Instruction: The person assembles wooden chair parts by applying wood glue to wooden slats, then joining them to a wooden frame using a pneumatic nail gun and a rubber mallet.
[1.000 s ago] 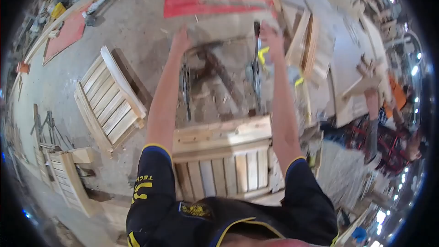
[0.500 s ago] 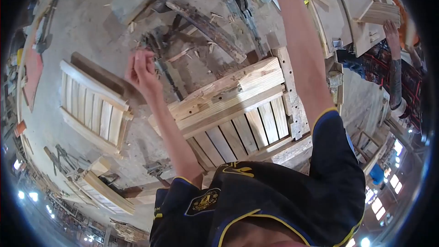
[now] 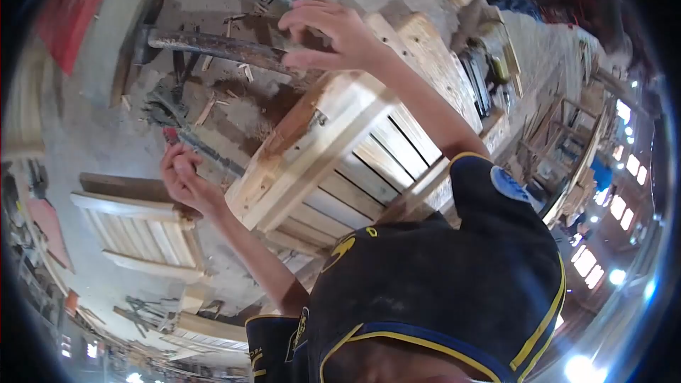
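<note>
A slatted wooden panel (image 3: 333, 156) lies on the bench in front of me, its thick end rail toward the upper left. My right hand (image 3: 333, 32) hovers with fingers spread over that rail's far corner, close to a rusty metal bar (image 3: 213, 46). My left hand (image 3: 183, 181) is curled around the end of a dark bar clamp (image 3: 213, 156) with a red tip (image 3: 170, 135), just left of the panel's near corner. My dark shirt with yellow trim fills the bottom of the view.
A second slatted panel (image 3: 142, 230) lies on the concrete floor at the left. Wood chips and metal clamp parts (image 3: 163, 110) litter the bench frame. A red sheet (image 3: 67, 3) sits upper left. More wooden frames (image 3: 202, 326) stand lower left; racks (image 3: 560, 142) at right.
My view has swung left and down. My right hand came down from the far bench onto the panel's end rail. My left hand dropped lower to the clamp's end.
</note>
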{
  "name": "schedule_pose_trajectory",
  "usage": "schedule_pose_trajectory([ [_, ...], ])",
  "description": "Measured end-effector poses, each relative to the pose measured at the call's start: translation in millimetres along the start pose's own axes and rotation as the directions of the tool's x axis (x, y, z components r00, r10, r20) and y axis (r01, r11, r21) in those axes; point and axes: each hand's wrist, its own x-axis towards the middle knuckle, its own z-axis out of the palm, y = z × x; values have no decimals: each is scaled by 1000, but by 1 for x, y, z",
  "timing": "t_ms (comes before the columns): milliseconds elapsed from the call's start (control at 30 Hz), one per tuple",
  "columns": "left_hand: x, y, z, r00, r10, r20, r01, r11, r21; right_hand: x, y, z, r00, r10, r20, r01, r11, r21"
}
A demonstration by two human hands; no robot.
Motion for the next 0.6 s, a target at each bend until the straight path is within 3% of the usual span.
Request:
schedule_pose_trajectory([
  [33,-2,10,-7,990,61,129,-70,995,66,-6,-14,-18,998,-18,-53,5,972,-233],
  [67,-17,30,-23,967,65,245,-130,957,259,-25,-28,-39,995,-43,-90,-1,898,-439],
  [100,-38,48,-36,936,96,340,-223,906,359,-74,-7,-61,921,303,-245,-390,718,-577],
  [133,-64,64,-58,896,93,433,-307,835,456,-115,-3,-92,734,483,-477,-673,610,-419],
  [167,-93,70,-81,880,-36,474,-211,863,458,-152,11,-128,588,392,-707,-787,481,-387],
  [200,-126,69,-101,861,-150,486,-105,883,458,-170,-10,-166,582,344,-737,-813,259,-522],
  [233,-158,67,-121,893,-169,418,-69,865,497,-192,-5,-191,392,326,-860,-869,-174,-462],
  [267,-189,62,-149,853,-266,449,-41,823,566,-225,10,-218,432,386,-815,-802,-250,-543],
  [300,-223,58,-175,795,-370,480,-14,782,624,-261,32,-240,433,547,-716,-802,-130,-584],
  [333,-253,46,-196,813,-387,434,19,763,647,-282,60,-257,439,675,-593,-801,-5,-599],
  [433,-313,22,-230,915,-261,308,-26,724,689,-301,108,-277,567,727,-388,-718,205,-665],
  [500,-313,1,-227,955,-134,263,-69,766,640,-304,104,-289,727,622,-292,-687,652,-320],
  [533,-298,21,-221,874,-446,194,195,686,701,-304,115,-299,659,712,-243,-743,567,-355],
  [567,-291,28,-216,902,-391,182,225,788,573,-300,120,-304,577,791,-203,-786,470,-402],
  [600,-285,24,-217,868,-478,133,336,763,552,-287,104,-302,600,780,-177,-765,496,-410],
])
